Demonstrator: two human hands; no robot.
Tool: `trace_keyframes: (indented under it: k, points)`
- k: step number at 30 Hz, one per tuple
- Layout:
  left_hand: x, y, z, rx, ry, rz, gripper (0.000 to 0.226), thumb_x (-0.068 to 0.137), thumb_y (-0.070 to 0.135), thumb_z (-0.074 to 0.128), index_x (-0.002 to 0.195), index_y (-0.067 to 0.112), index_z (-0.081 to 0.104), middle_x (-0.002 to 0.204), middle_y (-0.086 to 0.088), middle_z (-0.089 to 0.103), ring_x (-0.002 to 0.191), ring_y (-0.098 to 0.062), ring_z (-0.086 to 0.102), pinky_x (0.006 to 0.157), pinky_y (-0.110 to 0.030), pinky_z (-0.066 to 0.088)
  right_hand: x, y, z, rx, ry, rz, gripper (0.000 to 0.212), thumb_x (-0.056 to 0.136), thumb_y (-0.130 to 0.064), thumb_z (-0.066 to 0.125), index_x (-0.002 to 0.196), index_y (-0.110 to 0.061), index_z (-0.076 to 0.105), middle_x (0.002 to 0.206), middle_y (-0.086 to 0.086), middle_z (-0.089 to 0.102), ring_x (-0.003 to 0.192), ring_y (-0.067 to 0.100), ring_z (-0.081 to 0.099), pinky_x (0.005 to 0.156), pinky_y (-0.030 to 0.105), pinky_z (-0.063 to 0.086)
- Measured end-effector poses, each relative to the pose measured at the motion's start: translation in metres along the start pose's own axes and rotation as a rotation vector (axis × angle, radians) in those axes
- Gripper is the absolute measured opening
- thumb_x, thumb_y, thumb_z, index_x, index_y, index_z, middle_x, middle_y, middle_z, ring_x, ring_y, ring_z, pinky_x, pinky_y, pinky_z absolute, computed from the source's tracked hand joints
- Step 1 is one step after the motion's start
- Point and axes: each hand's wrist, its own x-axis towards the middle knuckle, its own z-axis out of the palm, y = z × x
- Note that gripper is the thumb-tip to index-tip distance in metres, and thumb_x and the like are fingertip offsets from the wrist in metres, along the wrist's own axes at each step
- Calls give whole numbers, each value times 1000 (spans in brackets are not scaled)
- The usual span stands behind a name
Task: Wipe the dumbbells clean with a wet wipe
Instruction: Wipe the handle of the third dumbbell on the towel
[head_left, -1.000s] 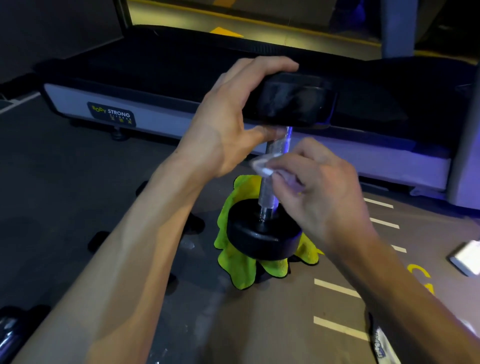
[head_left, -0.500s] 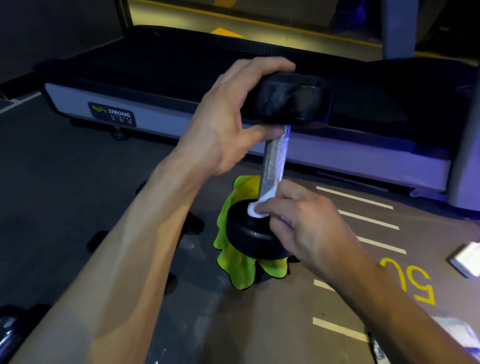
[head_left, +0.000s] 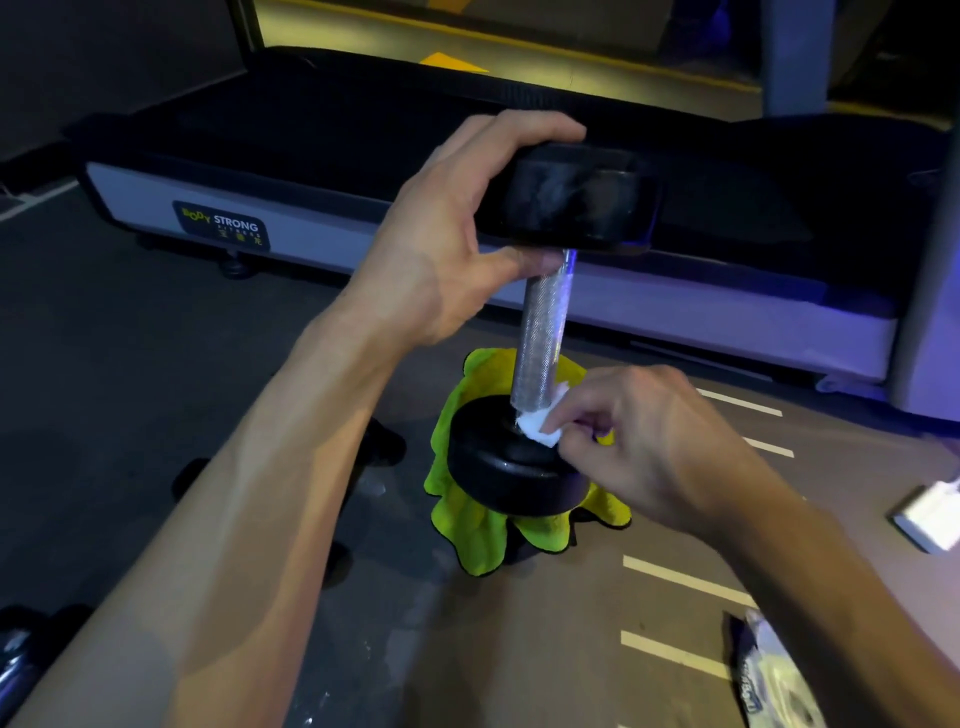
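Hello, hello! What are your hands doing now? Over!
Left hand steadies dumbbell upright. Right hand pinches wet wipe at handle's base. Nothing blocking.

Left hand (head_left: 441, 244) raised, fingers (head_left: 519, 132) curled over the top, thumb beneath. Right hand (head_left: 649, 447) lower, fingertips pinched together, forearm angled in from lower right.
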Motion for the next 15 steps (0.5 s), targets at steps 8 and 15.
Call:
trace_keyframes:
  k: [8, 15]
  points:
    - [-1, 4, 2, 5, 19, 18, 72, 75, 16, 89, 139, 22, 58, 127, 12, 54, 123, -6, 55, 104, -24, 45, 8, -19, 30, -98, 114, -97, 18, 93, -21, 55, 88, -19, 72, 87, -1, 62, 84, 23, 61, 76, 44, 49]
    - [1, 5, -1, 1, -22, 13, 72, 76, 18, 88, 140, 25, 57, 126, 12, 53, 124, -7, 55, 106, -27, 46, 5, 6, 23, 72, 300, -144, 19, 95, -22, 63, 103, -32, 77, 97, -14, 65, 84, 11, 64, 75, 32, 51]
